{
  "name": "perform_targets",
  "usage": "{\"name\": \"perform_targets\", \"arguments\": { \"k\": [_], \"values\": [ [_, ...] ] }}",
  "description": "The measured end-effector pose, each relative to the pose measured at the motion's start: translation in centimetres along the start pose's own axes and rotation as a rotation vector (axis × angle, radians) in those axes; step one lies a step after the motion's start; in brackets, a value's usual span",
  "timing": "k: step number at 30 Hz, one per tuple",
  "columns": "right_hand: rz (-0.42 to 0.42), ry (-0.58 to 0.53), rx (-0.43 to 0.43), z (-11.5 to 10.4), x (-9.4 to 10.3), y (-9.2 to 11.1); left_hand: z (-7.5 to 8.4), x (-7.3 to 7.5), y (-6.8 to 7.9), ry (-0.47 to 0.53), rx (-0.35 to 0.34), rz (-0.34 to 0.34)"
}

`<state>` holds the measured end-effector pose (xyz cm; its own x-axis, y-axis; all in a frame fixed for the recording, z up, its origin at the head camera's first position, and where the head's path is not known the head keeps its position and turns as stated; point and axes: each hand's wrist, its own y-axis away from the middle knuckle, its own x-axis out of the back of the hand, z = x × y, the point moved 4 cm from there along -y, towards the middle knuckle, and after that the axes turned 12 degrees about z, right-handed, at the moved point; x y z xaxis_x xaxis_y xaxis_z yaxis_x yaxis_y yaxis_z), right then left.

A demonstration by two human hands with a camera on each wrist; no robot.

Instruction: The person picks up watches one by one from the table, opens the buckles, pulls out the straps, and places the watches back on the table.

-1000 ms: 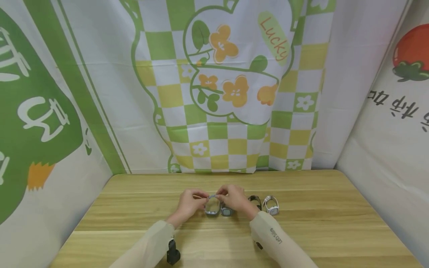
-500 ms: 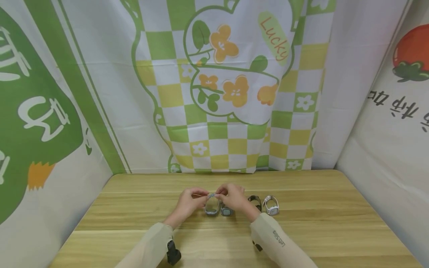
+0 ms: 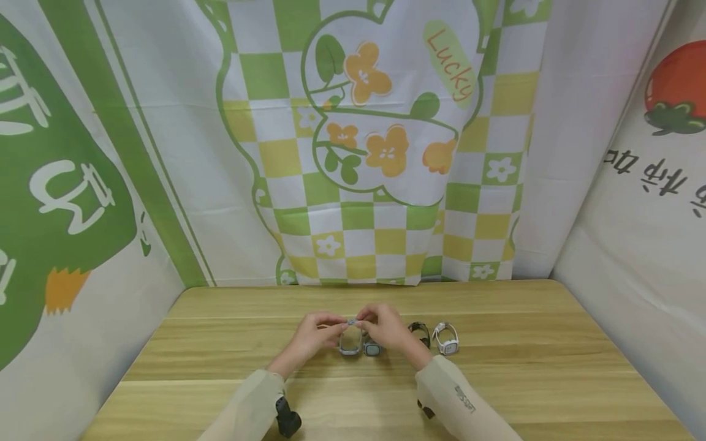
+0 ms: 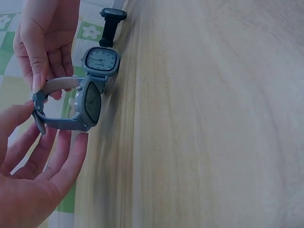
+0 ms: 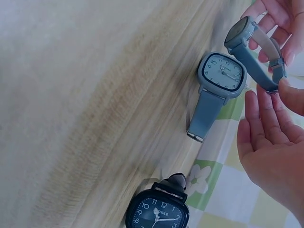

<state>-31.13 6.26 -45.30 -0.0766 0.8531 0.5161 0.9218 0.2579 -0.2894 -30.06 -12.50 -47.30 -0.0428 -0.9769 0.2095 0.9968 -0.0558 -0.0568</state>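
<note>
A grey-blue wristwatch (image 3: 350, 352) is held between both hands, its strap looped and the dial facing away from the fingers. My left hand (image 3: 312, 335) pinches the strap near the buckle with the thumb, while its other fingers spread beneath, as the left wrist view shows. From the other side my right hand (image 3: 387, 326) pinches the same buckle area with thumb and fingertips. The buckle (image 4: 39, 100) sits between the two thumbs. Close beside the held watch stands a second grey-blue watch (image 5: 222, 73) with a square face, its strap hanging behind.
Farther right on the wooden table (image 3: 524, 392) stand a black watch (image 5: 159, 211) and a white watch (image 3: 448, 346), side by side. A green-and-white checked cloth (image 3: 358, 245) hangs behind the table's back edge. Printed curtains (image 3: 634, 245) enclose both sides.
The strap ends, drawn out between the hands a second ago, now sit bunched closer together at the fingertips. The held watch has shifted slightly right; the other watches stay put.
</note>
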Motion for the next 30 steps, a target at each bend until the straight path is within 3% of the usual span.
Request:
{"name": "perform_targets", "arguments": {
  "k": [5, 13, 30],
  "values": [
    [0.005, -0.001, 0.021, 0.0, 0.1, 0.1, 0.3, 0.1, 0.2, -0.014, -0.010, -0.023],
    [0.014, -0.037, 0.046, -0.4, 0.6, 0.5, 1.4, 0.0, 0.6, -0.077, -0.117, -0.103],
    [-0.042, -0.107, -0.003, -1.1, 1.3, 1.5, 2.4, -0.4, 0.6, -0.198, -0.287, -0.160]
  ]
}}
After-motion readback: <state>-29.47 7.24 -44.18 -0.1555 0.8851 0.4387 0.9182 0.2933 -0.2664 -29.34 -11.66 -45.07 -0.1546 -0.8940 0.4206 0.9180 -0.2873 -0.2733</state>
